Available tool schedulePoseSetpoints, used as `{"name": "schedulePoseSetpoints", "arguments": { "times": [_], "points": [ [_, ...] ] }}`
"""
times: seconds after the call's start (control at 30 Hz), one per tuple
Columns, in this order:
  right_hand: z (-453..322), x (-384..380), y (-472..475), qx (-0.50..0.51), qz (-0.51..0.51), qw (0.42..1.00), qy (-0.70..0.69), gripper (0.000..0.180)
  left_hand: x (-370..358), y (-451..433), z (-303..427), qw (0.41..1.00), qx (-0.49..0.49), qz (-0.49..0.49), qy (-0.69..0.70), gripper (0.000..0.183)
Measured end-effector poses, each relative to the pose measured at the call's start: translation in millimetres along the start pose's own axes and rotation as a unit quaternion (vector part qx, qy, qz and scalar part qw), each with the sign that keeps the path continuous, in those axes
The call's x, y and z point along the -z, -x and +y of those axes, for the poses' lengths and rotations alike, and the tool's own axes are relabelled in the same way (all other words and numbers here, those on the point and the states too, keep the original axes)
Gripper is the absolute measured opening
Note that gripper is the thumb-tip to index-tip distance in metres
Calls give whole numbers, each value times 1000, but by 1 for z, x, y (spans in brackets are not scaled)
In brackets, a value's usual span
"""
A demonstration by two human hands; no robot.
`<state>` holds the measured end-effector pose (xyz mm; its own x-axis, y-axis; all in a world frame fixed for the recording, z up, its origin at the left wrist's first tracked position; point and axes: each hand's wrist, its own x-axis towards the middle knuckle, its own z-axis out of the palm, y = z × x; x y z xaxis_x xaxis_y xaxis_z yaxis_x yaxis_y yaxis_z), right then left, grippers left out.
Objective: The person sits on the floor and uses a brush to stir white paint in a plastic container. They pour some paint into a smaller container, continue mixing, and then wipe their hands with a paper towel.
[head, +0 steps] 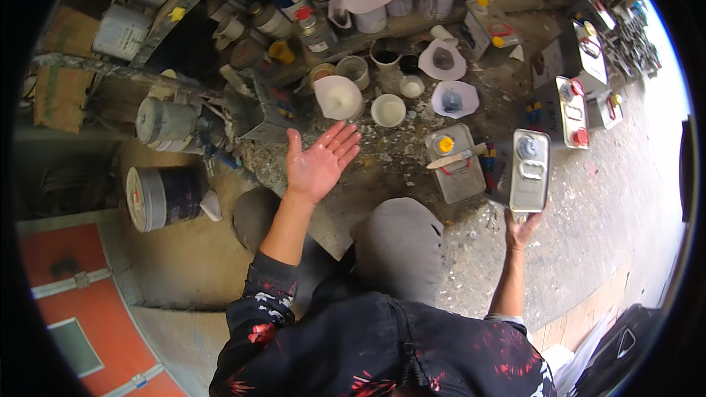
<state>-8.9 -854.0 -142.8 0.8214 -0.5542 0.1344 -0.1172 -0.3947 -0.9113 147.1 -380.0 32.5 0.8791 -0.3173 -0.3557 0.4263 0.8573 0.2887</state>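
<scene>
My left hand is held palm up with the fingers spread, empty and wet-looking, below a cup with pale paint. On the right, my right hand is at the near end of a rectangular metal can with a silvery cap and a handle; its fingers are partly hidden by the can. Between my hands stands another metal can with a yellow cap, and a flat paintbrush lies across its top. A white cup with pale contents stands beyond my left hand.
Beyond are paper-lined cups, an open rectangular tin and a shelf edge with several paint cans. A lidded bucket lies at left. More metal cans stand at right on the paint-spattered floor.
</scene>
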Motion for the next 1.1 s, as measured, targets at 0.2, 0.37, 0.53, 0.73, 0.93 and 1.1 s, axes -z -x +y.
{"name": "schedulePoseSetpoints", "arguments": {
  "times": [0.2,0.37,0.53,0.73,0.93,1.1],
  "points": [
    [-21,-30,10,-36,54,996,-63,105,25,-16,-13,972,-15,148,-179,61],
    [-34,-59,12,9,152,988,39,114,33,-19,-17,962,-18,187,-197,47],
    [-24,-72,-9,32,184,982,-22,117,29,-38,-33,972,0,151,-183,46],
    [-23,-53,-17,42,140,988,-44,115,-4,-70,-46,961,-13,117,-252,38],
    [-26,-40,-6,17,163,983,86,116,-135,-112,67,671,-494,46,-551,24],
    [-4,-41,-5,59,181,966,176,119,-283,-91,241,29,-771,177,-611,52]
  ]
}}
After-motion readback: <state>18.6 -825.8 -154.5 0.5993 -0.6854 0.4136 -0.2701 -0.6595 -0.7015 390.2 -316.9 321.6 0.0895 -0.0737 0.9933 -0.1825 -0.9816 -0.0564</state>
